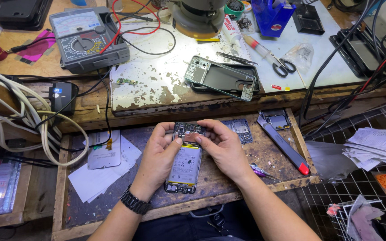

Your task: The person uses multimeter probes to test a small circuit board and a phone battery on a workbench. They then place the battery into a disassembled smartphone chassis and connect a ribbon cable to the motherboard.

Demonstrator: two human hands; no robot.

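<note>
We look down on a worn table (157, 85), its pale paint flaking, with a shallow wooden drawer (63, 178) pulled out below it. Up on the table sits a grey meter (88, 40) with red and black leads, and further right a phone back shell (222, 78) lies face up, scissors (283, 66) just beyond it.

Down in the drawer we hold the opened phone (185, 163), back cover off, pale battery showing, its lower end resting on the drawer floor. Our left hand (157, 158), watch on the wrist, cradles the phone's left edge, fingers curled around it and the thumb lying across the battery top. Our right hand (222, 147) comes in from the other side, fingers (197, 137) pinched narrow on the upper board area; what they pinch is too small to tell.

For work this fine, we judge the left grip should stay firm while the right fingertips press lightly and squarely, no twisting. A red-tipped knife (287, 149) lies near the right wrist, a small screwdriver (260, 170) just beside it.
</note>
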